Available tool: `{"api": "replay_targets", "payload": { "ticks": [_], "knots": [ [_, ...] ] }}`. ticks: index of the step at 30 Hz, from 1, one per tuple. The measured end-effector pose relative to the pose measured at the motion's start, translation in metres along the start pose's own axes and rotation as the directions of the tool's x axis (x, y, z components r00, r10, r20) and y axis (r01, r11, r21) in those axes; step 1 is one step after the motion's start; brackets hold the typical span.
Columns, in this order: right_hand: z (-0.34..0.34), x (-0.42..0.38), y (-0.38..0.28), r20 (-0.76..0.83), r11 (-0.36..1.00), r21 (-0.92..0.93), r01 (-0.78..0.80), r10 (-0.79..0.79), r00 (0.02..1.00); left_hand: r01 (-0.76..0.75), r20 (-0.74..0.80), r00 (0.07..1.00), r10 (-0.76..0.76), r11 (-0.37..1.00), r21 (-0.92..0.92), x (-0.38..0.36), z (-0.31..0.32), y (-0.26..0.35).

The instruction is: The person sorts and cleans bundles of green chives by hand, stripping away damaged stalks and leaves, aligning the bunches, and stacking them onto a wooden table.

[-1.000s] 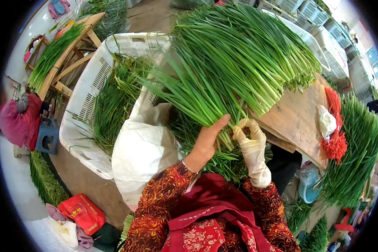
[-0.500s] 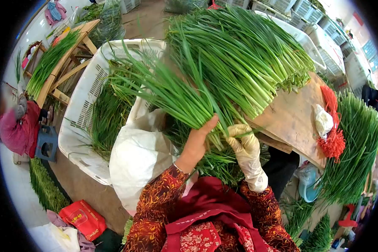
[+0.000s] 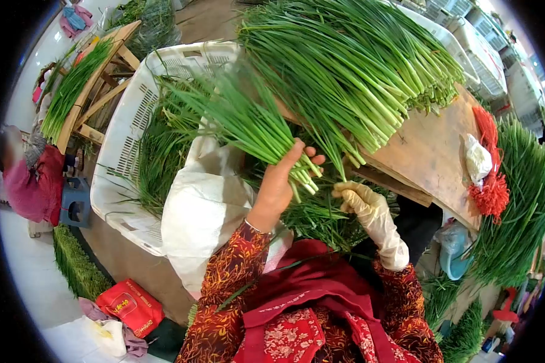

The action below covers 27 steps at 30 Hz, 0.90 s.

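Note:
My bare left hand (image 3: 278, 184) is wrapped round a small bunch of garlic chives (image 3: 260, 133). The leaves fan toward the upper left, and the pale cut ends stick out past my fingers. My right hand (image 3: 366, 209), in a cream glove, is closed at the fingertips on the lower end of a thin garlic chive stalk (image 3: 340, 169). The rest of that stalk runs up among the leaves of a big heap of garlic chives (image 3: 351, 72) on a wooden board (image 3: 427, 157). Loose leaves (image 3: 315, 215) lie below both hands.
A white plastic basket (image 3: 118, 154) with green leaves stands at left, a white sack (image 3: 203, 218) over its near side. Red ties (image 3: 489, 193) and a small white bundle (image 3: 477, 158) lie at the board's right. More chives (image 3: 515, 206) stand beyond. A person (image 3: 36, 181) sits far left.
My right hand has moved down and right, away from the left hand's bunch, and now pinches a stalk by the heap. The bunch's cut ends show more plainly.

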State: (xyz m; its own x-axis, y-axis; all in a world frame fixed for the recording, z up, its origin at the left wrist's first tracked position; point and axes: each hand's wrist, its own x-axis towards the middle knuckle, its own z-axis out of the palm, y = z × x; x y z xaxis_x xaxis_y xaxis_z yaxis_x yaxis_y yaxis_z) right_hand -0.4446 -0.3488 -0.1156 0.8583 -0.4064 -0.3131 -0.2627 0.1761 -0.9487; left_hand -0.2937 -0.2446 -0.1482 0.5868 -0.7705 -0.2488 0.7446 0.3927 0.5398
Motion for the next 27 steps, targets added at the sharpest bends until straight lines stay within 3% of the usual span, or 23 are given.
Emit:
{"api": "replay_targets", "payload": {
  "ticks": [2,3,6,10,14,18,20,21,22,23,25,26,27],
  "knots": [
    [0.011,0.002,0.005,-0.005,0.992,0.124,0.001,-0.001,1.0,0.009,0.009,1.0,-0.009,1.0,-0.007,-0.001,0.002,-0.002],
    [0.023,0.005,0.016,0.008,0.951,0.309,-0.007,0.005,1.0,0.027,0.014,1.0,-0.027,1.0,-0.006,-0.004,-0.001,-0.002],
    [0.035,0.014,0.027,-0.076,0.878,0.478,0.034,0.003,0.997,-0.013,0.062,0.998,0.009,0.999,0.052,-0.008,-0.002,-0.003],
    [0.034,0.016,0.02,-0.074,0.852,0.523,-0.011,0.058,0.996,-0.057,0.033,0.998,0.053,0.989,0.134,-0.012,0.003,-0.007],
    [0.026,0.017,0.021,-0.035,0.903,0.425,-0.064,0.087,0.996,-0.06,0.104,0.994,0.039,0.977,0.204,-0.009,-0.008,-0.008],
    [0.017,0.01,0.03,-0.077,0.914,0.405,0.042,-0.012,0.997,-0.055,0.094,0.995,0.031,0.961,0.272,-0.011,-0.001,-0.005],
    [0.007,-0.004,0.037,-0.071,0.916,0.396,0.06,-0.034,0.997,-0.103,0.045,0.994,0.097,0.984,0.143,-0.007,-0.012,0.005],
    [-0.001,-0.011,0.04,0.208,0.99,0.068,-0.121,0.104,0.973,-0.163,0.038,0.986,0.165,0.986,-0.034,-0.004,-0.021,0.017],
    [-0.006,-0.015,0.041,0.406,0.929,-0.309,-0.203,0.322,0.855,-0.156,0.039,0.987,0.158,0.986,-0.05,-0.004,-0.024,0.022],
    [-0.008,-0.008,0.04,0.41,0.93,-0.314,-0.19,0.314,0.856,-0.148,0.048,0.987,0.152,0.987,-0.069,-0.001,-0.029,0.023],
    [-0.006,0.003,0.034,0.105,0.984,-0.144,-0.109,0.125,0.987,-0.117,0.022,0.993,0.119,0.992,-0.048,-0.002,-0.03,0.012],
    [-0.006,0.007,0.034,-0.059,0.996,-0.069,-0.049,0.045,0.997,-0.105,-0.017,0.994,0.105,0.994,-0.007,-0.004,-0.027,0.002],
    [-0.005,0.009,0.032,-0.032,0.999,-0.036,-0.037,0.036,0.999,-0.122,-0.04,0.992,0.121,0.992,-0.021,-0.004,-0.027,0.0]
  ]
}}
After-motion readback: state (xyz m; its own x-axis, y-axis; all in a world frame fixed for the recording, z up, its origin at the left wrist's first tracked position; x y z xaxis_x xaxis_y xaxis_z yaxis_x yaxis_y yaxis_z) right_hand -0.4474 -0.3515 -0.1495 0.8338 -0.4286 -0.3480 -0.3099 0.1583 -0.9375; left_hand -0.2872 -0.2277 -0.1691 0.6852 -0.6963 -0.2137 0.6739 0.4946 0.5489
